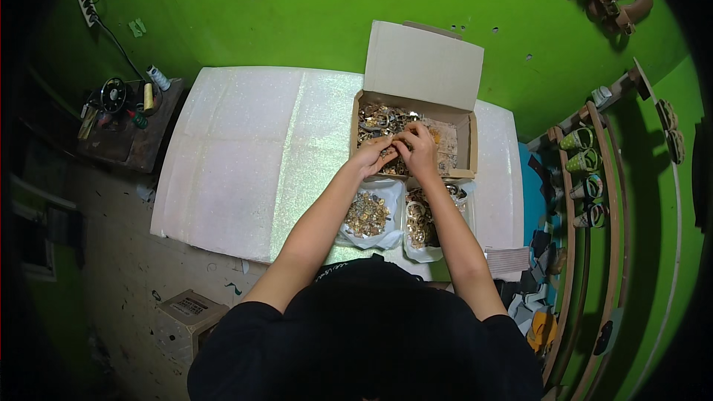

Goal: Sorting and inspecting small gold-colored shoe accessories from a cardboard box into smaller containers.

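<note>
Nearest the camera, black sleeves give way to two bare forearms that reach forward over the desk (245, 148), a broad slab wrapped in white glittery sheeting.

On its far right part stands an open cardboard box (464, 150) with its lid flap tipped up and back. It is filled with a loose heap of small metal fittings (375, 120), gold and silver in colour; they look like buckles and rings, though each is too small to tell for sure.

Both hands meet over the middle of that box. Left hand (371, 156) and right hand (420, 150) are curled, fingertips pinched together on a small metal piece (391, 145) held between them just above the heap. As I judge it, the step in hand is picking over or freeing one fitting from the tangle. What comes after would call for a fine fingertip grip and a clean lift, so that linked neighbours do not trail along.

Nearer than the box lie two open white bags, side by side and touching. Left bag (368, 215) holds small golden pieces. Right bag (423, 223) holds larger pale rings mixed with gold ones.
</note>
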{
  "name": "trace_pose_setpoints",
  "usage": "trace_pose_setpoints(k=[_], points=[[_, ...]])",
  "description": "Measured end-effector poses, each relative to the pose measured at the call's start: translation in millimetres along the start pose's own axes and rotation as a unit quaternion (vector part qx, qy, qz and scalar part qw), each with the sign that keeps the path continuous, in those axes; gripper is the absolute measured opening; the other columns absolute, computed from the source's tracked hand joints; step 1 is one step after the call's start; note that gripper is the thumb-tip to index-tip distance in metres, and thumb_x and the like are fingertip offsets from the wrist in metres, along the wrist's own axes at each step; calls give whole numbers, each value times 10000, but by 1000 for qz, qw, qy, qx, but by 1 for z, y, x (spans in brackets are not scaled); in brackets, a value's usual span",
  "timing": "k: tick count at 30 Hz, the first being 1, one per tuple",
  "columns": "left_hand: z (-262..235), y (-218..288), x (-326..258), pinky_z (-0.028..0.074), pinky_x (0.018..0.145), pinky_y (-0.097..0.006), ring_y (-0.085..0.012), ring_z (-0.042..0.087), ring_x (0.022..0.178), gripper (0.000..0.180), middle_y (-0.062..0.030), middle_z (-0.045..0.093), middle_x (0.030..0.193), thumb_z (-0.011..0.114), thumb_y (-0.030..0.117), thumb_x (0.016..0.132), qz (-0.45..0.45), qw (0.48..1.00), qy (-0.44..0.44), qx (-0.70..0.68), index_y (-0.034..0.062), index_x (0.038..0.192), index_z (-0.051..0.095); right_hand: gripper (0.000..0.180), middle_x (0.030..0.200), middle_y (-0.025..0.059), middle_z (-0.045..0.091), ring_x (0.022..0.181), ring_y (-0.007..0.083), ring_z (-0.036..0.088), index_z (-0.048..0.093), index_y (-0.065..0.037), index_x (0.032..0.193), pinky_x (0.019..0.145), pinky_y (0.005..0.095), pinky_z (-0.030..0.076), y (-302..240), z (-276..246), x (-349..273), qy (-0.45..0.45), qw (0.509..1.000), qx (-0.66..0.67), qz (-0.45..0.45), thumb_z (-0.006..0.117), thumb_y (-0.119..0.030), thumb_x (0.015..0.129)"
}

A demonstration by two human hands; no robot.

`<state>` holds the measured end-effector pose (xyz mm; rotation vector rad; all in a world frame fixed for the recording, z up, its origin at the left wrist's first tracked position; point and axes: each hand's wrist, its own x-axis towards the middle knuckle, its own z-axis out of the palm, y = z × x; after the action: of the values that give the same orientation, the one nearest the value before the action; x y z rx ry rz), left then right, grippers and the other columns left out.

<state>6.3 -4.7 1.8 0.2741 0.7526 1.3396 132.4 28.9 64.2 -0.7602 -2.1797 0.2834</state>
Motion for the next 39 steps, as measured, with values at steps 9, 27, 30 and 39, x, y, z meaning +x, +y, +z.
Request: trace_pose_setpoints(k=[9, 27, 30, 39], points=[[4, 2, -2, 494, 745, -274, -159, 536, 819, 217, -88, 531, 899, 440, 179, 872, 1, 999, -6, -43, -13, 958, 493, 107, 821, 108, 522, 748, 261, 538, 568, -18, 745, 672, 326, 430, 3, 6, -1, 23, 994, 81, 74, 619, -82, 677], [-2, 2, 1, 487, 713, -226, -119, 517, 798, 241, -55, 524, 889, 500, 239, 840, -9, 999, -17, -32, 20, 940, 511, 122, 770, 102, 515, 735, 260, 531, 594, -11, 759, 652, 329, 431, 0, 2, 2, -7, 999, 38, 7, 633, -64, 656], [-3, 1, 2, 486, 709, -226, -116, 509, 775, 256, -54, 524, 885, 502, 252, 836, -12, 999, -16, -26, 20, 943, 513, 108, 764, 90, 520, 719, 251, 536, 600, -26, 741, 637, 329, 436, 1, 1, 1, 0, 999, 50, 14, 634, -74, 650], [0, 1, 1, 484, 730, -237, -128, 522, 808, 278, -62, 526, 886, 496, 261, 839, -11, 1000, -22, -19, 8, 954, 510, 113, 786, 88, 523, 714, 252, 542, 601, -33, 736, 630, 335, 441, 6, 4, -4, 16, 997, 65, 44, 641, -87, 645]])
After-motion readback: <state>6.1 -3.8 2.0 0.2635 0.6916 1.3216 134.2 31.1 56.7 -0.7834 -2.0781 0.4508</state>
